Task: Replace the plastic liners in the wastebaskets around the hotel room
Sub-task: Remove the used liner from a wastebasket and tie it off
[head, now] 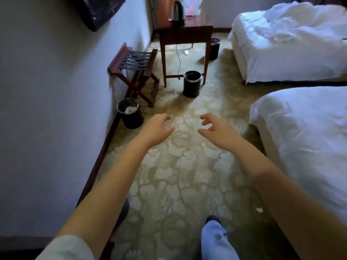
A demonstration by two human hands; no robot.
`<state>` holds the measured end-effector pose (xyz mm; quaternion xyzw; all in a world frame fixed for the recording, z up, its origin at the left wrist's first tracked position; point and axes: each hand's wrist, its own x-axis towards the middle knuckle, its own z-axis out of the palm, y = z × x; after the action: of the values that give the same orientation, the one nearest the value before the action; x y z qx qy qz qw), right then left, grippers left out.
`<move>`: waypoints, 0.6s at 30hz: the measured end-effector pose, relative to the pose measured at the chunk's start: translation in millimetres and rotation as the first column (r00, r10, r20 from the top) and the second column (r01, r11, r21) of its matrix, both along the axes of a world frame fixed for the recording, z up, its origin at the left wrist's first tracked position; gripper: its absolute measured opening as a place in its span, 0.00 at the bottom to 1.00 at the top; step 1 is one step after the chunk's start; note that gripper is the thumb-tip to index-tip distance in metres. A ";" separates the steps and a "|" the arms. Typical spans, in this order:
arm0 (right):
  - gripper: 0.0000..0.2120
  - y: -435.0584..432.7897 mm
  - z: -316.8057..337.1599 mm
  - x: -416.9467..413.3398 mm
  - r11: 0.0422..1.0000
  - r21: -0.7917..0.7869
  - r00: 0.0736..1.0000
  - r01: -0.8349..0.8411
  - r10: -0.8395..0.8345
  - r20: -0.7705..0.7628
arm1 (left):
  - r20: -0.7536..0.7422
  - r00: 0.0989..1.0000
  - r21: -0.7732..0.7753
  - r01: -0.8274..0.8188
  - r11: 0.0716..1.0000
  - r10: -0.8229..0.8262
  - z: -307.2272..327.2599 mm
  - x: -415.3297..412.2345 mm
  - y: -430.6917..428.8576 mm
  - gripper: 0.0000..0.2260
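wastebaskets [130, 117] [192, 85] [214, 49]: 3 | beds [281, 49] [304, 132]: 2 | hands [157, 127] [216, 129]: 2 | table [185, 33]: 1 | kettle [177, 11]: 1

Olive carpet [180, 181] with a pale floral pattern; black wastebaskets [192, 83] with silver rims; dark reddish-brown bench [185, 35]; white beds [304, 132]; black-strapped luggage rack [136, 60].

Only one camera is working here, riding on the person's head and looking forward and steeply down the strip of patterned carpet [187, 175]. Its wide lens is taking in the wall [47, 109] at the left and the near bed [300, 137] and far bed [281, 53] at the right. The left hand [158, 126] and right hand [214, 128] are showing close, mid-frame; the wooden worktop [185, 33] is sitting far off at the top.
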<state>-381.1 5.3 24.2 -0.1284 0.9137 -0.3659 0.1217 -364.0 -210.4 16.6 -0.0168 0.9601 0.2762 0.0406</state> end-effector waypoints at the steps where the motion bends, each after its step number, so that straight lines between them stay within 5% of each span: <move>1: 0.22 -1.8 -1.3 -20.4 0.999 -0.002 0.999 -0.033 0.033 0.012 | 0.012 0.999 0.003 -0.040 0.999 0.040 1.9 -12.5 -1.0 0.21; 9: 0.20 -51.1 -4.0 -166.8 0.965 -0.029 0.964 -0.260 0.261 0.046 | 0.057 0.965 -0.056 -0.254 0.966 0.257 16.0 -98.6 -30.6 0.21; 18: 0.22 -190.1 -23.7 -314.6 0.887 0.016 0.886 -0.461 0.459 0.056 | 0.064 0.900 -0.086 -0.425 0.901 0.431 -12.8 -210.6 -158.3 0.19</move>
<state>-695.7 -184.8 0.4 -0.3300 0.8590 -0.3167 0.2300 -574.6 -368.7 3.8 -0.2398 0.9395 0.2440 0.0175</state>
